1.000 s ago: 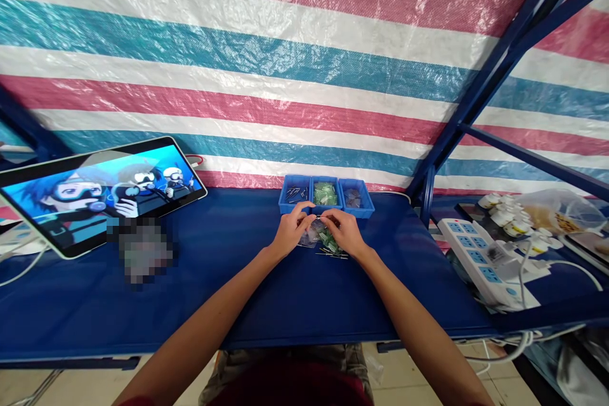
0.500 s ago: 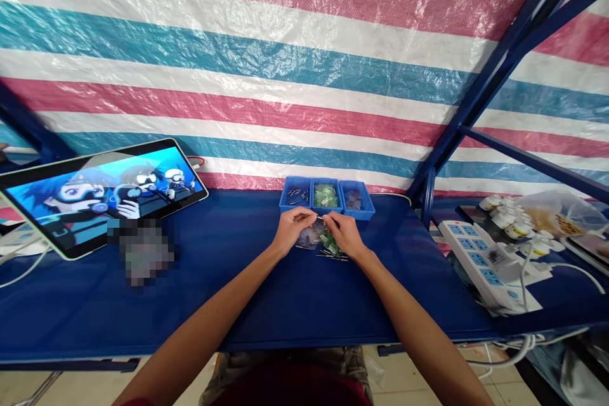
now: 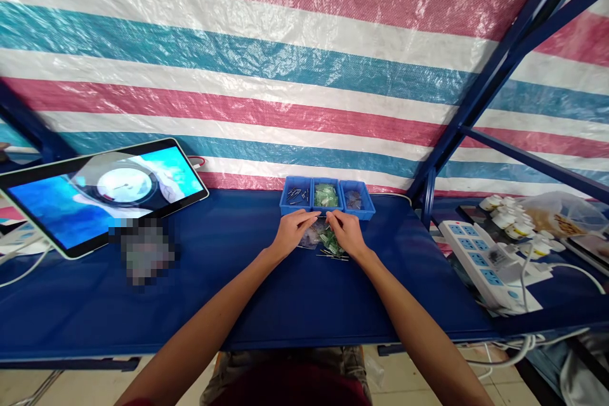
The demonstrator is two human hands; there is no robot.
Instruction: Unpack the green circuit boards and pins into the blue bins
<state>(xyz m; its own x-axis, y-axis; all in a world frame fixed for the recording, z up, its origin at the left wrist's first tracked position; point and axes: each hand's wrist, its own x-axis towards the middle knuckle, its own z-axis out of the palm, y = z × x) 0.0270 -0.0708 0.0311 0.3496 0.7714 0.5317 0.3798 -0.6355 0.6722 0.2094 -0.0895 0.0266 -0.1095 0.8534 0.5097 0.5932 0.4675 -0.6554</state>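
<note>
My left hand (image 3: 291, 233) and my right hand (image 3: 348, 233) face each other over the table, just in front of three joined blue bins. Thumb and forefinger are pinched on both, with the fingertips close together. What they hold is too small to make out. Beneath the hands lie a pile of clear, purplish small pieces (image 3: 310, 238), a pile of green pieces (image 3: 330, 241) and several thin metal pins (image 3: 333, 256). The left bin (image 3: 288, 208) holds thin dark pins, the middle bin (image 3: 327, 209) green pieces, and the right bin (image 3: 366, 215) purplish pieces.
A tablet (image 3: 71, 252) playing a video leans at the left, beside a pixelated patch. Along the right stand a white power strip (image 3: 476, 260) with cables, several white bottles (image 3: 504, 219) and a plastic bag (image 3: 571, 209). Blue frame posts (image 3: 485, 101) rise at the right.
The fingers have shifted slightly, and the whitish stick and red bit seen between the fingertips no longer show clearly. The tablet's picture has changed. Bins and piles stay put.
</note>
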